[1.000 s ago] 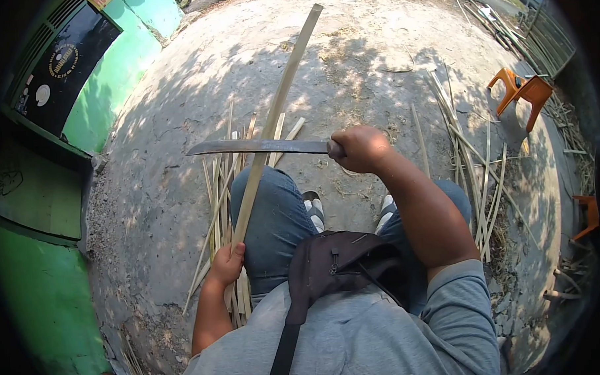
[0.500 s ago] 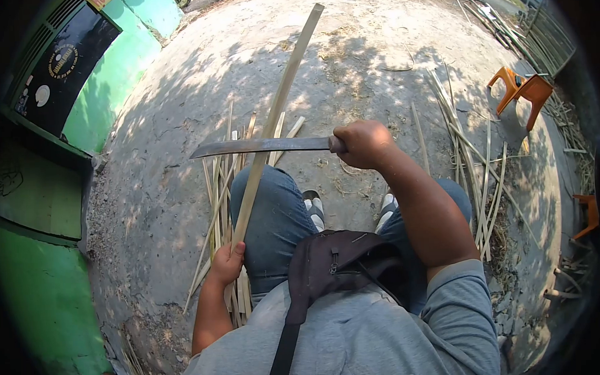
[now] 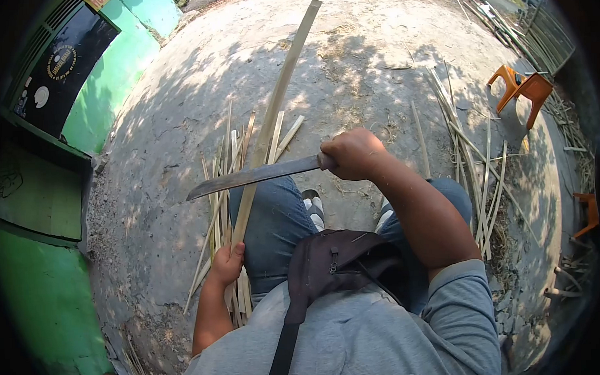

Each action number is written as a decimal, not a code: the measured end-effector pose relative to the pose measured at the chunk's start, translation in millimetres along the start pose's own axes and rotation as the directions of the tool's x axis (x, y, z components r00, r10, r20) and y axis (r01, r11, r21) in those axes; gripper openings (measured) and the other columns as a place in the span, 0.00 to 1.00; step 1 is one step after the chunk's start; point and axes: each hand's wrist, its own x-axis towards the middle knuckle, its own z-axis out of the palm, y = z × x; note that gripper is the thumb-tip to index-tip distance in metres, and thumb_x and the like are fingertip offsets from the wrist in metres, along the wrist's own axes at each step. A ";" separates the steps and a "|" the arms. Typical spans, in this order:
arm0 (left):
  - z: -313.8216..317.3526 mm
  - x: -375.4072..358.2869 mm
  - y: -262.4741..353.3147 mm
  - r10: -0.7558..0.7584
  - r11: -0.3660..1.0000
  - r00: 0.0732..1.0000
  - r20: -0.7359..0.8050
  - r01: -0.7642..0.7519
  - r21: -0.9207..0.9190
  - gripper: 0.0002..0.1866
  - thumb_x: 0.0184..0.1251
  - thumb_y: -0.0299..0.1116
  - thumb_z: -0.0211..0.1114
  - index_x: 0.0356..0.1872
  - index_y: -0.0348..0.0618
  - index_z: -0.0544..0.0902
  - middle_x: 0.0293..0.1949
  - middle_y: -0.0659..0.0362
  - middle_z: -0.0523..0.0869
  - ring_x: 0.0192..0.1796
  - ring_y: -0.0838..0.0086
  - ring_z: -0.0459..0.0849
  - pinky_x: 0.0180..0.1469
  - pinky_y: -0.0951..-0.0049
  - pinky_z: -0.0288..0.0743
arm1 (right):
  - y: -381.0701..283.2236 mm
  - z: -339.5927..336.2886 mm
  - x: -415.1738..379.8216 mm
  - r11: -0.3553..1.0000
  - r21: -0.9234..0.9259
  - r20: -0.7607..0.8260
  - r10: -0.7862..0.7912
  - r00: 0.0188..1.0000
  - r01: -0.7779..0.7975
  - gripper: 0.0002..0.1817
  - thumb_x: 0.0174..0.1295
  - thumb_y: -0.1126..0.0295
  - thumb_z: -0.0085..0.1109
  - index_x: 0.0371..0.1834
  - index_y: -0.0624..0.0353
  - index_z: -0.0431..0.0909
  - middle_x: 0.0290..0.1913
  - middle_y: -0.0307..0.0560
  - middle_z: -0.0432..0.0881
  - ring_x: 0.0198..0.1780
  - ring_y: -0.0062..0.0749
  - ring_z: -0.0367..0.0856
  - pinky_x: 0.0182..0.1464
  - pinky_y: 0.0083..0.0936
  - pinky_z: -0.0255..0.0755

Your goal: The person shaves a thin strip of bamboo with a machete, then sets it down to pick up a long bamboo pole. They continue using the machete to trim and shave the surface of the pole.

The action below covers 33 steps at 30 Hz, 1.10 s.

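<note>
A long pale wooden strip (image 3: 277, 99) slants up and away from my left hand (image 3: 228, 263), which is closed around its near end beside my left knee. My right hand (image 3: 354, 154) grips the handle of a long machete (image 3: 260, 174). The blade points left and crosses the strip just above my left knee, its tip lower than its handle. More split strips (image 3: 212, 237) lie on the ground at my left leg, partly hidden by the knee and arm.
Another pile of strips (image 3: 488, 181) lies to the right of my right knee. An orange plastic stool (image 3: 533, 93) stands further off at the right. A green wall (image 3: 40, 309) runs along the left. Long poles (image 3: 499, 25) lie at the upper right.
My right hand and the machete have moved down along the strip toward me, and the blade has tilted with its tip lower. My left hand has stayed in place.
</note>
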 end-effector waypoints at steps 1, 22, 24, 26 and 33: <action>0.5 -0.3 1.4 -0.004 1.000 1.000 -0.005 0.004 0.007 0.31 0.80 0.62 0.57 0.34 0.40 0.79 0.23 0.66 0.77 0.26 0.80 0.73 0.30 0.74 0.68 | 0.3 -0.8 0.9 1.000 -0.008 0.007 0.004 1.000 -0.004 0.08 0.60 0.57 0.65 0.35 0.46 0.86 0.35 0.46 0.89 0.41 0.47 0.90 0.43 0.44 0.82; -0.4 2.3 -2.3 -0.018 1.000 1.000 -0.004 0.018 -0.017 0.31 0.79 0.64 0.58 0.30 0.43 0.77 0.19 0.66 0.74 0.21 0.82 0.71 0.25 0.76 0.64 | 13.5 0.8 0.5 0.995 -0.004 0.008 0.095 0.995 -0.095 0.11 0.61 0.55 0.66 0.37 0.49 0.85 0.35 0.49 0.89 0.43 0.50 0.89 0.45 0.45 0.83; -1.0 3.0 -4.0 -0.008 1.000 1.000 -0.001 0.008 -0.020 0.31 0.78 0.65 0.58 0.31 0.43 0.77 0.19 0.66 0.73 0.20 0.81 0.71 0.23 0.76 0.65 | 14.4 4.8 1.5 0.996 0.004 -0.001 0.091 0.996 -0.091 0.12 0.62 0.55 0.65 0.36 0.50 0.85 0.35 0.50 0.89 0.42 0.50 0.89 0.45 0.45 0.83; -0.8 4.3 -6.3 0.017 0.999 1.000 0.005 -0.017 -0.030 0.32 0.77 0.66 0.58 0.31 0.44 0.76 0.19 0.64 0.72 0.18 0.79 0.70 0.19 0.75 0.66 | 15.5 8.5 2.1 0.996 0.016 -0.009 0.088 0.996 -0.088 0.12 0.62 0.55 0.65 0.36 0.50 0.85 0.35 0.50 0.89 0.42 0.50 0.89 0.45 0.45 0.83; -1.9 5.0 -8.3 0.003 0.999 1.000 0.021 -0.002 -0.047 0.31 0.77 0.66 0.57 0.31 0.44 0.75 0.18 0.64 0.72 0.18 0.78 0.70 0.19 0.75 0.66 | 15.5 9.5 2.2 0.995 0.037 -0.010 0.090 0.996 -0.089 0.12 0.63 0.55 0.64 0.35 0.50 0.86 0.35 0.52 0.89 0.42 0.52 0.89 0.45 0.46 0.83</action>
